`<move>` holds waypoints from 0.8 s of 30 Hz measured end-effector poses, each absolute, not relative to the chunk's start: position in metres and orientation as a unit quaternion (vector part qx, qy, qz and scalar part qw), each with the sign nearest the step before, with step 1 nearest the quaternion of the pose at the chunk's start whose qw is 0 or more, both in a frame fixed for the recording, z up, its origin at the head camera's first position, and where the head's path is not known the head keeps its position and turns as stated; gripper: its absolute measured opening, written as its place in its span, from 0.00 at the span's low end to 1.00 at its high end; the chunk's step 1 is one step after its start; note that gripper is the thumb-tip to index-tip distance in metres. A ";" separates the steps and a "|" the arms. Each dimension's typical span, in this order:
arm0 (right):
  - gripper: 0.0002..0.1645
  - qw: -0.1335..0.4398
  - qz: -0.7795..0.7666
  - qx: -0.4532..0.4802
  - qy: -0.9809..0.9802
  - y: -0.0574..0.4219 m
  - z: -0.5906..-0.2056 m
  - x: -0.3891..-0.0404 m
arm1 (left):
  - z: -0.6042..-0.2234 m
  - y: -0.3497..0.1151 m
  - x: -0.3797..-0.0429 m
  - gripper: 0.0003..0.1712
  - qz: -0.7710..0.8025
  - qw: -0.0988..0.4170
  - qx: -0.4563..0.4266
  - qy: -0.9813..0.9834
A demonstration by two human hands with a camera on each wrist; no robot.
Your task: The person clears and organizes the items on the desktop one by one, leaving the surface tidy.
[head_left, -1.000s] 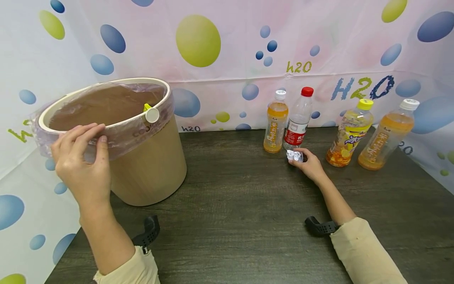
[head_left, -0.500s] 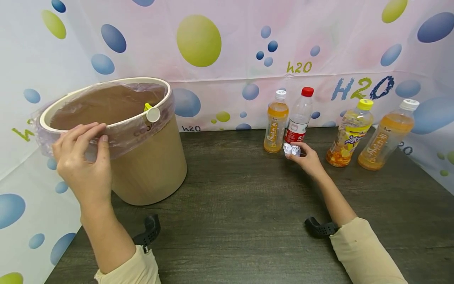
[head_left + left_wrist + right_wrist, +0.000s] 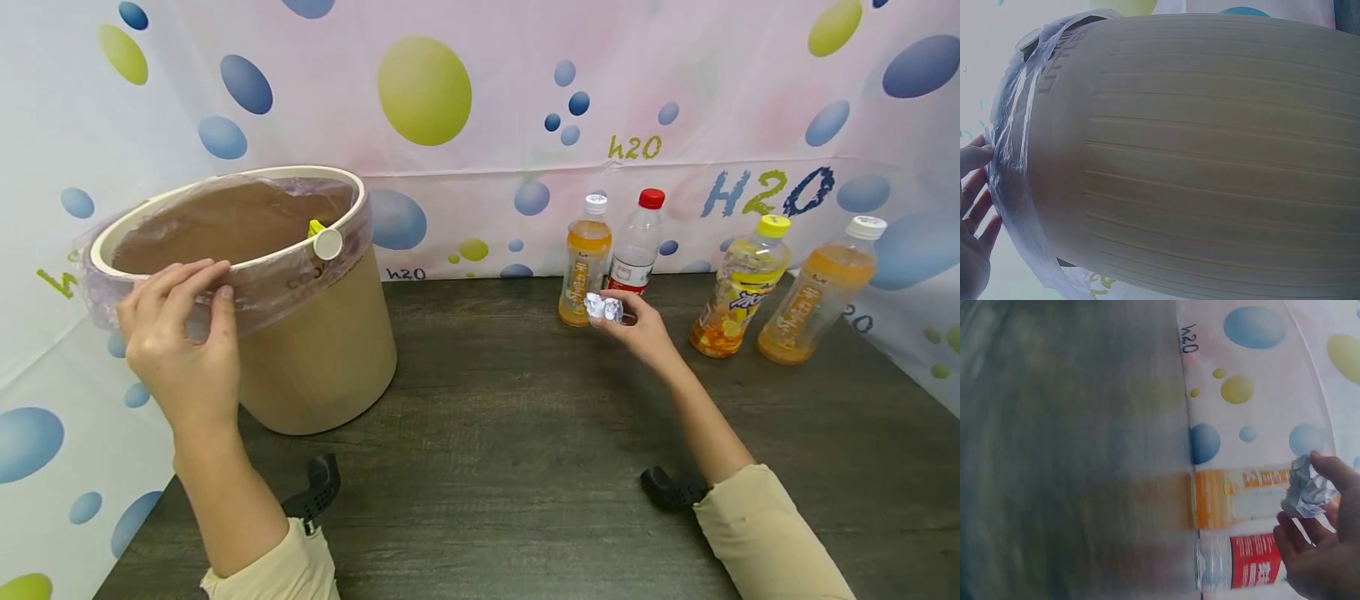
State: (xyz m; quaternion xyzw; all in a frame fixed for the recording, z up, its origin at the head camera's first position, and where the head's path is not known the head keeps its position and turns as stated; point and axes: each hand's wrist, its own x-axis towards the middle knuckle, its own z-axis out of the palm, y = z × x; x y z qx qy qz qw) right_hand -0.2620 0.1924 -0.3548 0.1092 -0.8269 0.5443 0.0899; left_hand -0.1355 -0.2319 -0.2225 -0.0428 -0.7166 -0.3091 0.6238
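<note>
1. Right hand pinching crumpled silvery ball between thumb and fingers; forearm angled forward-left; ball before orange-drink bottle;
2. Left hand gripping bin at rim; fingers over, thumb outside.

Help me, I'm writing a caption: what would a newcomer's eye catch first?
Probably the big beige bin at the left, with plastic film draped over its top and the left hand touching it there. Next, likely, the crumpled silvery wad the right hand pinches, near the red-capped bottle at the back of the table.
</note>
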 end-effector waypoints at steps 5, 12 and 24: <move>0.30 0.088 0.541 0.130 -0.827 0.183 -0.346 -0.259 | -0.223 -0.232 -0.137 0.06 -0.309 0.627 -0.047 -0.714; 0.30 0.088 0.536 0.158 -0.825 0.165 -0.333 -0.259 | -0.221 -0.233 -0.136 0.06 -0.308 0.628 -0.045 -0.713; 0.30 0.081 0.533 0.179 -0.823 0.140 -0.313 -0.257 | -0.222 -0.232 -0.135 0.06 -0.308 0.626 -0.048 -0.715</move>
